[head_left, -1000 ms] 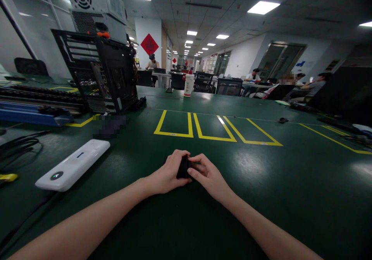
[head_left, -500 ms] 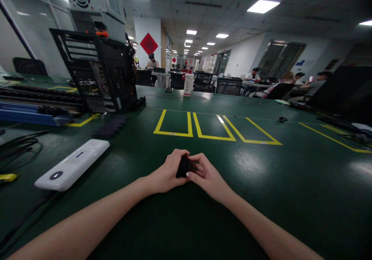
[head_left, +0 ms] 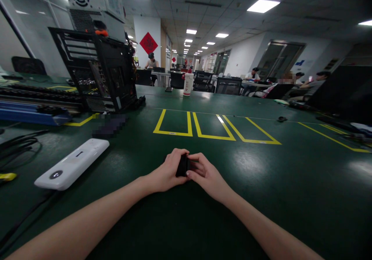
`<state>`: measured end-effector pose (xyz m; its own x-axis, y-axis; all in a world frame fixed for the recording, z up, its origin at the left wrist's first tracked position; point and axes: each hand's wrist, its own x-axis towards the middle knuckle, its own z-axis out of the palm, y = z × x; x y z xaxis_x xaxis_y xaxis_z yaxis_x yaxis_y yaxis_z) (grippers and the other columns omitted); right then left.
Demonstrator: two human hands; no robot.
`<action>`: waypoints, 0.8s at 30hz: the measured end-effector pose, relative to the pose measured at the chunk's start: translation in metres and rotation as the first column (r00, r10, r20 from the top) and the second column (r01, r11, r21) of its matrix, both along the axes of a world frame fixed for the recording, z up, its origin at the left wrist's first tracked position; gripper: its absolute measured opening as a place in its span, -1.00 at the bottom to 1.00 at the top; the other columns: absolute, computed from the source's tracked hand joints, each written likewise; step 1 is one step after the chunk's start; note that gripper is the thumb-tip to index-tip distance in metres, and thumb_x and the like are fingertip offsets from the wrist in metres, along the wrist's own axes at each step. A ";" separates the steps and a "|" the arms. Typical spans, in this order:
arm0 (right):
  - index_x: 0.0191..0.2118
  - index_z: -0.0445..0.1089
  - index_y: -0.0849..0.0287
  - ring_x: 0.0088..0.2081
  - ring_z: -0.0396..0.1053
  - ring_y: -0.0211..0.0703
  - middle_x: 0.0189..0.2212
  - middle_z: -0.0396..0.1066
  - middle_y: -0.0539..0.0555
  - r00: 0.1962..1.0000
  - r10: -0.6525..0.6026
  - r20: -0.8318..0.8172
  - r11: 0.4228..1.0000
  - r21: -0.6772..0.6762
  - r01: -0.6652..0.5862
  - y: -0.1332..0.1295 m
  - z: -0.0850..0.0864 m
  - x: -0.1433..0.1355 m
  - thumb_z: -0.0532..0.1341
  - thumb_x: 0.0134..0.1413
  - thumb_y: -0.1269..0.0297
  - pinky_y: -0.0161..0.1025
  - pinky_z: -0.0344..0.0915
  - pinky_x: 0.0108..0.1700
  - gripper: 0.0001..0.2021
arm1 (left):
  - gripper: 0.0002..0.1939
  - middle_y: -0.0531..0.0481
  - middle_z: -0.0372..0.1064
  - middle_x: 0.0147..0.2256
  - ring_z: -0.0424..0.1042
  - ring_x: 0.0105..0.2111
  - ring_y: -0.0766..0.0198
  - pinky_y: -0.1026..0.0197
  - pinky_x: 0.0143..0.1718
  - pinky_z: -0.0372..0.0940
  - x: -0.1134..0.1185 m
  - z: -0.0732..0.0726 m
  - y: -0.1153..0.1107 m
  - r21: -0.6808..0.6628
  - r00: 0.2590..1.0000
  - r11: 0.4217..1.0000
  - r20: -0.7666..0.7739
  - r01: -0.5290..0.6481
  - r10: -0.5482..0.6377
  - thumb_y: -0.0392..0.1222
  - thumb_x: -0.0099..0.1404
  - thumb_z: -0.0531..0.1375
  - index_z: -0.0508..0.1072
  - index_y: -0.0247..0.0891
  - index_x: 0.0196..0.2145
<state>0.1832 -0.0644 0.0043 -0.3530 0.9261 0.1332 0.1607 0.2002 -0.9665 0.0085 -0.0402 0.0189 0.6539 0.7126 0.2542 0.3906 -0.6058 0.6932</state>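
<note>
- left hand (head_left: pixel 170 173) fingers clasp black object (head_left: pixel 182 167); right hand (head_left: pixel 205 174) fingers grasp its edge;
- black computer case (head_left: pixel 114 72) holds parts;
- green table (head_left: pixel 279 178), yellow tape (head_left: pixel 190 124); chairs (head_left: pixel 229 85) behind

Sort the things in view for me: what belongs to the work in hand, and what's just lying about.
In hand:
- black object, partly hidden, gripped by the left hand, with the right hand at its right side

Apparently just lying about:
- long white device
- black computer case
- white-and-red bottle
- small black piece
</note>
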 end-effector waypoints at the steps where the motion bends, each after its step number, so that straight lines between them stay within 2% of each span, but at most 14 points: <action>1: -0.14 0.17 0.08 -0.04 0.25 -0.16 -0.14 0.25 0.01 1.000 0.014 -0.016 1.000 0.002 -0.014 0.000 0.000 0.000 0.16 -0.05 0.39 -0.12 0.23 0.01 -0.70 | -0.42 -0.10 0.07 -0.03 0.17 -0.05 0.07 -0.07 -0.03 0.14 0.000 0.000 0.000 0.001 1.000 1.000 -0.001 0.000 0.000 -0.25 0.07 0.18 0.03 -0.13 0.02; 6: -0.21 0.20 0.09 -0.11 0.31 -0.16 -0.21 0.27 0.02 0.999 -0.035 -0.008 0.999 0.011 0.035 0.003 -0.002 -0.002 0.12 0.01 0.33 -0.14 0.31 -0.11 -0.82 | -0.42 -0.10 0.06 -0.03 0.17 -0.06 0.08 -0.04 -0.05 0.17 0.000 -0.001 0.001 -0.017 1.000 1.000 -0.016 -0.007 0.007 -0.21 0.07 0.19 0.03 -0.14 0.02; 10: -0.15 0.19 0.10 -0.07 0.28 -0.16 -0.15 0.26 0.04 0.998 -0.068 -0.008 0.998 0.001 0.068 0.005 -0.003 -0.002 0.15 -0.02 0.34 -0.14 0.27 -0.04 -0.75 | -0.42 -0.09 0.09 -0.05 0.18 -0.06 0.09 -0.06 -0.02 0.13 0.002 -0.001 0.001 0.005 1.000 1.000 0.000 -0.008 0.008 -0.22 0.06 0.19 0.03 -0.14 0.01; 13: -0.09 0.17 0.09 -0.04 0.27 -0.16 -0.11 0.25 0.06 0.999 -0.047 0.004 0.998 -0.039 0.047 0.004 -0.002 -0.001 0.15 -0.02 0.34 -0.11 0.24 0.00 -0.69 | -0.42 -0.09 0.08 -0.04 0.18 -0.05 0.09 -0.07 -0.01 0.12 0.002 0.000 0.000 0.002 1.000 1.000 -0.006 -0.001 0.001 -0.22 0.07 0.18 0.03 -0.14 0.02; 18: -0.18 0.19 0.07 -0.04 0.27 -0.17 -0.17 0.27 0.00 0.998 0.022 -0.057 0.999 -0.047 -0.025 0.003 -0.003 0.001 0.19 -0.08 0.40 -0.13 0.24 0.00 -0.71 | -0.43 -0.11 0.07 -0.03 0.17 -0.05 0.07 -0.07 -0.02 0.13 0.001 0.001 0.000 0.007 1.000 1.000 -0.019 -0.006 0.006 -0.24 0.07 0.18 0.03 -0.15 0.01; 24: -0.24 0.23 0.10 -0.08 0.30 -0.14 -0.21 0.29 0.01 0.998 -0.016 -0.055 1.000 -0.020 0.015 0.008 -0.005 0.001 0.16 -0.03 0.34 -0.13 0.30 -0.08 -0.82 | -0.42 -0.10 0.07 -0.04 0.17 -0.05 0.08 -0.06 -0.01 0.12 0.002 0.000 0.000 0.020 1.000 1.000 -0.017 0.002 -0.002 -0.22 0.07 0.19 0.02 -0.15 0.01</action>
<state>0.1838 -0.0569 -0.0003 -0.3313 0.9340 0.1339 0.1095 0.1790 -0.9777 0.0104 -0.0397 0.0191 0.6598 0.7063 0.2568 0.4012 -0.6199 0.6744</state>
